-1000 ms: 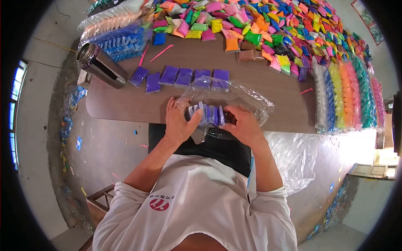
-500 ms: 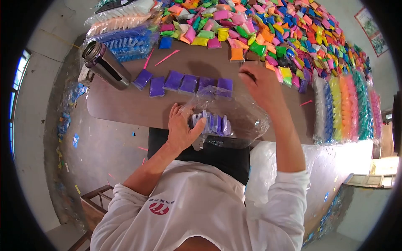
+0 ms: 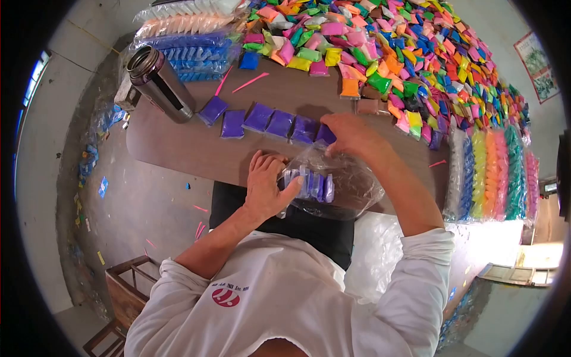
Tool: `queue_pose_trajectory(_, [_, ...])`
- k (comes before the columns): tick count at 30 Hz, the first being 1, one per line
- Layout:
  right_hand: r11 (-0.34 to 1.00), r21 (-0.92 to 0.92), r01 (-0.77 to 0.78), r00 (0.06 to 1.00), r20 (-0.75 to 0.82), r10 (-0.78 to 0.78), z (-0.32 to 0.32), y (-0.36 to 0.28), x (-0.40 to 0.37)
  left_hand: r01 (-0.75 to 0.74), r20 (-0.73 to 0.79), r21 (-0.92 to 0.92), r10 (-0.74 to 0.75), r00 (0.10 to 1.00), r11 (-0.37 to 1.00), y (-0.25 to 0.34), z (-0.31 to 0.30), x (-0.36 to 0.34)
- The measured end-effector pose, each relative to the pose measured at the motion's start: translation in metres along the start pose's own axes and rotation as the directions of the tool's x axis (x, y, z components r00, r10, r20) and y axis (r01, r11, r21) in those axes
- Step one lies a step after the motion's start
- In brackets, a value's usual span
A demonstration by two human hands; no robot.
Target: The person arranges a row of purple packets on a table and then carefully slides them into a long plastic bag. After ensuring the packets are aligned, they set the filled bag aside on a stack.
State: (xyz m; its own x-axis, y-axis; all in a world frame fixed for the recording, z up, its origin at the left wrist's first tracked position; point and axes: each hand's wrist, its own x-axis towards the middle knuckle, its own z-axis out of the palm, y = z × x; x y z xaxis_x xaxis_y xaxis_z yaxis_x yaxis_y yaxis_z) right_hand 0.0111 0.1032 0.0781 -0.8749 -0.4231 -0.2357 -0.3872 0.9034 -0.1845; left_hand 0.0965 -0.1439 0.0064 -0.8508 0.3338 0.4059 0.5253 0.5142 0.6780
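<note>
My left hand [image 3: 270, 185] is closed on the left side of a clear plastic bag [image 3: 355, 193], its thumb pressed along a stack of purple packets [image 3: 315, 184] standing on edge inside. My right hand [image 3: 357, 135] bends over the right end of a row of flat purple packets on the table. Its thumb and fingers close around the last purple packet [image 3: 325, 134], which they partly cover. The other packets of the row, such as this purple packet [image 3: 279, 124], lie to the left, beyond the bag.
A steel flask [image 3: 159, 86] stands at the left of the brown table [image 3: 172, 146]. A large heap of coloured packets [image 3: 380, 53] covers the far side. Bagged rows of packets [image 3: 485, 172] stand at the right and more bagged packets [image 3: 190, 53] at the far left. Pink strips [image 3: 250, 82] lie nearby.
My right hand has moved left and down onto the last purple packet in the row. My left hand still holds the bag. The whole view has shifted slightly.
</note>
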Motion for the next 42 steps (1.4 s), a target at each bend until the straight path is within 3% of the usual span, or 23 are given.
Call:
queue_pose_trajectory(4, [0.999, -0.033, -0.04, 0.999, -0.036, 0.039, -0.002, -0.005, -0.001, -0.023, -0.017, -0.002, 0.023, 1.0, 1.0, -0.001, 0.001, -0.001])
queue_pose_trajectory(7, [0.987, 0.139, -0.078, 0.978, -0.181, 0.102, -0.014, 0.004, 0.002, -0.027, -0.021, 0.001, 0.027, 0.999, 1.0, -0.002, 0.0, 0.0])
queue_pose_trajectory(10, [0.954, 0.297, -0.022, 0.97, -0.225, 0.092, -0.025, -0.003, 0.005, -0.022, -0.02, 0.013, 0.022, 1.0, 1.0, -0.001, -0.002, -0.001])
queue_pose_trajectory(12, [0.983, 0.179, 0.05, 0.976, -0.217, -0.01, -0.012, -0.004, 0.016, -0.036, -0.028, 0.004, 0.036, 0.999, 0.999, 0.001, -0.002, 0.001])
queue_pose_trajectory(13, [0.976, 0.14, 0.165, 0.953, -0.278, -0.121, 0.009, 0.005, 0.03, -0.044, -0.051, 0.026, 0.045, 0.998, 0.999, -0.004, 0.0, 0.0])
queue_pose_trajectory(14, [0.957, 0.213, 0.197, 0.956, -0.259, -0.139, 0.018, 0.003, 0.037, -0.073, -0.067, 0.026, 0.075, 0.995, 0.997, -0.01, 0.005, -0.003])
queue_pose_trajectory(16, [0.976, 0.169, 0.139, 0.982, -0.153, -0.113, 0.022, -0.005, 0.043, -0.079, -0.118, 0.01, 0.079, 0.99, 0.997, -0.011, 0.01, -0.009])
queue_pose_trajectory(17, [0.986, 0.151, 0.072, 0.99, -0.129, -0.053, 0.028, -0.01, 0.049, -0.074, -0.063, -0.025, 0.072, 0.995, 0.997, -0.01, 0.008, -0.009])
queue_pose_trajectory(19, [0.975, 0.163, 0.149, 0.97, -0.218, -0.111, 0.031, -0.009, 0.051, -0.067, -0.012, 0.028, 0.067, 0.998, 0.997, -0.01, 0.007, -0.008])
queue_pose_trajectory(21, [0.98, 0.177, 0.092, 0.983, -0.175, -0.061, 0.032, -0.011, 0.058, -0.06, 0.029, 0.027, 0.059, 0.998, 0.998, -0.013, 0.009, -0.007])
queue_pose_trajectory(24, [0.989, 0.137, 0.058, 0.971, -0.238, -0.024, 0.026, -0.024, 0.047, -0.031, 0.025, 0.009, 0.031, 0.999, 0.999, -0.009, 0.006, -0.006])
queue_pose_trajectory(27, [0.988, 0.118, 0.103, 0.959, -0.276, -0.068, 0.028, -0.02, 0.044, -0.001, 0.045, -0.034, 0.003, 0.999, 0.999, -0.002, 0.003, -0.005])
queue_pose_trajectory(30, [0.969, 0.247, -0.013, 0.911, -0.396, 0.113, 0.039, -0.008, 0.047, -0.008, 0.026, -0.018, 0.008, 1.0, 1.0, -0.01, 0.005, -0.01])
queue_pose_trajectory(33, [0.877, 0.471, -0.09, 0.798, -0.494, 0.347, -0.006, 0.0, 0.007, -0.032, 0.043, -0.041, 0.034, 0.998, 0.999, -0.016, 0.007, -0.01])
queue_pose_trajectory(36, [0.714, 0.693, 0.097, 0.701, -0.557, 0.445, -0.047, -0.019, -0.065, -0.083, 0.004, -0.069, 0.083, 0.997, 0.994, -0.017, 0.011, -0.009])
queue_pose_trajectory(39, [0.476, 0.832, 0.285, 0.773, -0.493, 0.4, -0.042, -0.041, -0.126, -0.131, -0.024, -0.015, 0.131, 0.991, 0.991, -0.02, 0.01, -0.009])
queue_pose_trajectory(41, [0.481, 0.825, 0.296, 0.768, -0.505, 0.393, -0.018, -0.059, -0.157, -0.068, 0.021, -0.058, 0.069, 0.997, 0.996, -0.01, 0.006, -0.007])
queue_pose_trajectory(42, [0.368, 0.886, 0.281, 0.802, -0.427, 0.417, -0.005, -0.068, -0.166, -0.071, 0.02, -0.066, 0.073, 0.997, 0.995, -0.01, 0.004, -0.009])
